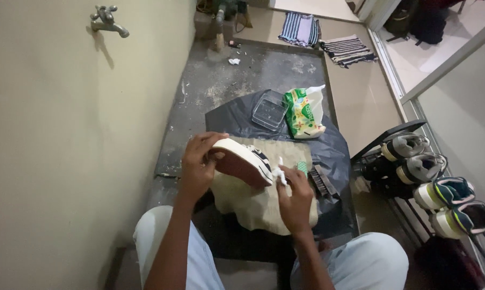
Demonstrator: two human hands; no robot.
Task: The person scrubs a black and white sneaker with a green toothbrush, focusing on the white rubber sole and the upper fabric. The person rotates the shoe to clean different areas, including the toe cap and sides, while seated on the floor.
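1. A metal tap (109,20) sticks out of the pale wall (49,134) at the far left, high up.
2. The left hand (198,166) is closed around the heel end of a shoe (243,161). The fingers curl over the top edge, and the thumb side is under it.
3. The shoe is tipped on its side, so its light sole faces up and to the left. It sits between the two hands, up off the floor (its dark upper with white marks points to the right hand).
4. The right hand (294,196) pinches a small white wipe (279,174) in its fingertips. The wipe touches the toe end of the shoe.
5. Under both hands lies a tan cloth (258,207), spread on a black plastic sheet (231,118).
6. Just right of the right hand lie a green thing (303,168) (too small to tell what) and a dark brush (323,182).
7. Farther back on the sheet are a clear plastic tray (270,109) and a green and white bag (302,113), side by side.
8. At the far right a shoe rack (392,134) holds pairs of sneakers (446,196).
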